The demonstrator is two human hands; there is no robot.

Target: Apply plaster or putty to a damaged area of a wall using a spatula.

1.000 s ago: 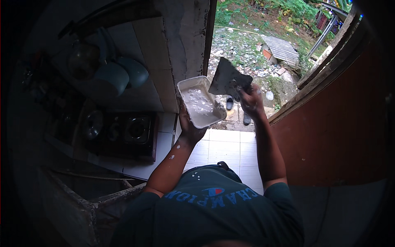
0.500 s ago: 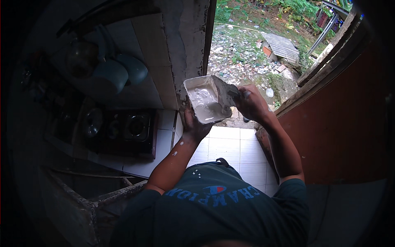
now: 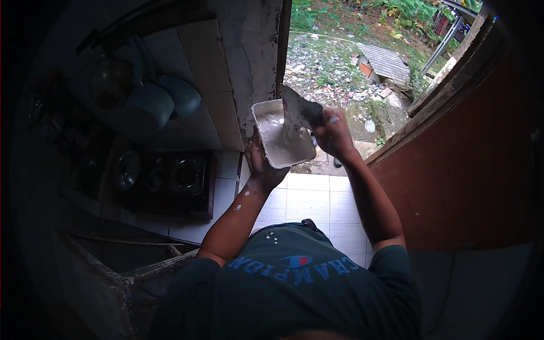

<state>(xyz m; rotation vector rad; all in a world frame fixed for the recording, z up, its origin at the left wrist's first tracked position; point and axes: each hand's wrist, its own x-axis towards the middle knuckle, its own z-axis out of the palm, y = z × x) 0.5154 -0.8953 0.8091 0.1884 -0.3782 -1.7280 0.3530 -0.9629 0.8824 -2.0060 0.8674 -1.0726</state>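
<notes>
My left hand (image 3: 264,171) is closed round the underside and side of a pale rectangular plastic tub (image 3: 260,115), which holds a wet, creamy grey-white paste (image 3: 273,135). In my right hand (image 3: 334,136), fingers closed, is a dark, paste-smeared flat blade (image 3: 303,110). Its lower part reaches over and into the tub's right half; whether it touches the bottom is hard to tell. Whitish spots mark my left forearm and right hand.
A two-burner stove (image 3: 184,175) stands on the tiled counter at left, below hanging pans (image 3: 146,105). A rough door jamb (image 3: 255,62) rises beyond the tub. A reddish-brown door panel (image 3: 453,187) is at right; outside lie rubble and a corrugated sheet (image 3: 385,62).
The blade has moved from beside the tub, down to its right side, and now stands higher, reaching over the paste. My right hand first moved right, then back left. The tub is slightly higher.
</notes>
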